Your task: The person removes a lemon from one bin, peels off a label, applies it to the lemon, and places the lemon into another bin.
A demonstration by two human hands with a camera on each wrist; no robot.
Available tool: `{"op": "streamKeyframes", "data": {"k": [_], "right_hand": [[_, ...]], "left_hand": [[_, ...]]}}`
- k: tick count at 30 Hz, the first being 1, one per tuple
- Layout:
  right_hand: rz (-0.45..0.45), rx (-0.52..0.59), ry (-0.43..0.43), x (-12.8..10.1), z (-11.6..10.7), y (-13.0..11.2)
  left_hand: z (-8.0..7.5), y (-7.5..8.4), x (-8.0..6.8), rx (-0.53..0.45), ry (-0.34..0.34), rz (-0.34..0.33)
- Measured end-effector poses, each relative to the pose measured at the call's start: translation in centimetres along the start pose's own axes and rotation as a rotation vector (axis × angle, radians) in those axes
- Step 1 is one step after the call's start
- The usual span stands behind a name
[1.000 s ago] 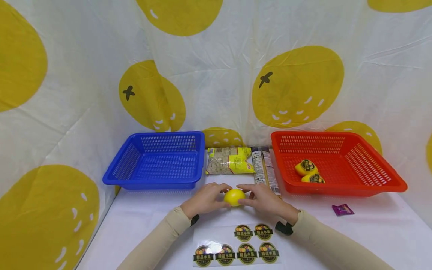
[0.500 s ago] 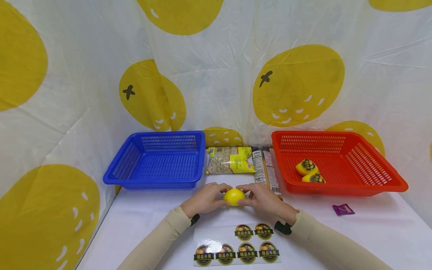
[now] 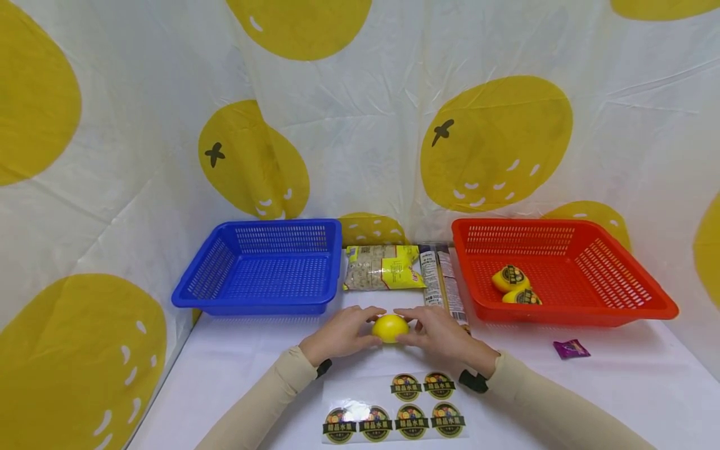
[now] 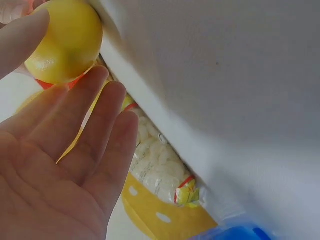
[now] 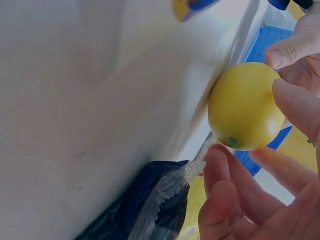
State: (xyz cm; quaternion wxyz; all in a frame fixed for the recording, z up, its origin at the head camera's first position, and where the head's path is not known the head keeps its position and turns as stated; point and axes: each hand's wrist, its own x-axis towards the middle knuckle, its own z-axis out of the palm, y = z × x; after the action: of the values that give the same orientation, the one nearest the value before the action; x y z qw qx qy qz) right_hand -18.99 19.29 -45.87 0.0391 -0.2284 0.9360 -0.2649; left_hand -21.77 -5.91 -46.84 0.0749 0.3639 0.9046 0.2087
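Observation:
A yellow lemon (image 3: pixel 390 329) sits on the white tabletop between both hands. My left hand (image 3: pixel 342 332) holds its left side, thumb in front and fingers behind; in the left wrist view its fingers are fairly straight, with the thumb tip against the lemon (image 4: pixel 75 42). From the other side my right hand (image 3: pixel 441 335) holds it between thumb and fingertips. A small green stem end shows on the lemon (image 5: pixel 245 105) in the right wrist view. Nearer the person lies a clear sheet (image 3: pixel 354 392) with several round black-and-gold stickers (image 3: pixel 411 422).
A blue basket (image 3: pixel 255 307) stands at the back left. In the red basket (image 3: pixel 568 314) at the back right lie two stickered lemons (image 3: pixel 510 279). Between the baskets are a yellow bag (image 3: pixel 382 267) and long packets (image 3: pixel 441 281). A purple wrapper (image 3: pixel 571 349) lies at right.

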Motion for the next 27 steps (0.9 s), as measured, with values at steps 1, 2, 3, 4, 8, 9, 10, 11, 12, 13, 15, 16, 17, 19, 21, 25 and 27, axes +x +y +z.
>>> {"op": "streamKeyframes", "data": {"k": [1, 2, 3, 4, 8, 9, 10, 11, 12, 13, 15, 16, 17, 19, 21, 25, 27], "right_hand": [[0.004, -0.012, 0.000, -0.1, -0.1, 0.0], [0.014, -0.020, -0.001, -0.3, -0.2, -0.1], [0.024, -0.025, -0.002, -0.6, -0.3, -0.1], [0.036, -0.027, -0.001, -0.8, -0.5, -0.1], [0.087, -0.028, 0.000, -2.1, -1.0, -0.1], [0.088, -0.034, -0.003, -2.5, -1.1, -0.1], [0.086, -0.042, -0.006, -2.8, -1.2, -0.1], [0.082, -0.051, -0.014, -3.1, -1.3, -0.1], [0.074, -0.061, -0.023, -3.4, -1.3, -0.2], [0.068, -0.065, -0.035, -3.8, -1.3, -0.3], [0.045, -0.071, -0.064, -4.4, -1.3, -0.4], [0.034, -0.075, -0.079, -4.7, -1.2, -0.5], [0.020, -0.076, -0.093, -4.9, -1.2, -0.6], [-0.004, -0.078, -0.127, -5.5, -1.2, -0.8], [-0.022, -0.091, -0.170, -5.9, -1.1, -0.8], [-0.023, -0.108, -0.243, -6.6, -1.2, -0.9], [-0.019, -0.118, -0.263, -6.8, -1.2, -1.0]], "left_hand": [[0.0, -0.1, -0.2, -0.004, 0.003, -0.004], [0.0, -0.1, -0.4, -0.009, 0.009, -0.010], [-0.1, -0.2, -0.6, -0.015, 0.018, -0.016], [-0.1, -0.1, -0.9, -0.022, 0.030, -0.022], [-0.4, 0.2, -2.3, -0.004, 0.088, -0.049], [-0.5, 0.4, -2.7, 0.009, 0.095, -0.055], [-0.4, 0.6, -3.1, 0.025, 0.100, -0.058], [-0.4, 0.8, -3.4, 0.042, 0.104, -0.060], [-0.3, 1.0, -3.8, 0.055, 0.100, -0.062], [-0.2, 1.2, -4.1, 0.064, 0.094, -0.064], [0.1, 1.8, -4.6, 0.077, 0.085, -0.061], [0.2, 2.1, -4.8, 0.083, 0.080, -0.055], [0.4, 2.5, -4.9, 0.092, 0.074, -0.049], [0.8, 3.2, -5.2, 0.107, 0.057, -0.028], [1.3, 4.0, -5.3, 0.125, 0.040, 0.002], [2.2, 5.2, -5.3, 0.142, 0.001, 0.057], [2.5, 5.5, -5.3, 0.146, -0.019, 0.064]]}}
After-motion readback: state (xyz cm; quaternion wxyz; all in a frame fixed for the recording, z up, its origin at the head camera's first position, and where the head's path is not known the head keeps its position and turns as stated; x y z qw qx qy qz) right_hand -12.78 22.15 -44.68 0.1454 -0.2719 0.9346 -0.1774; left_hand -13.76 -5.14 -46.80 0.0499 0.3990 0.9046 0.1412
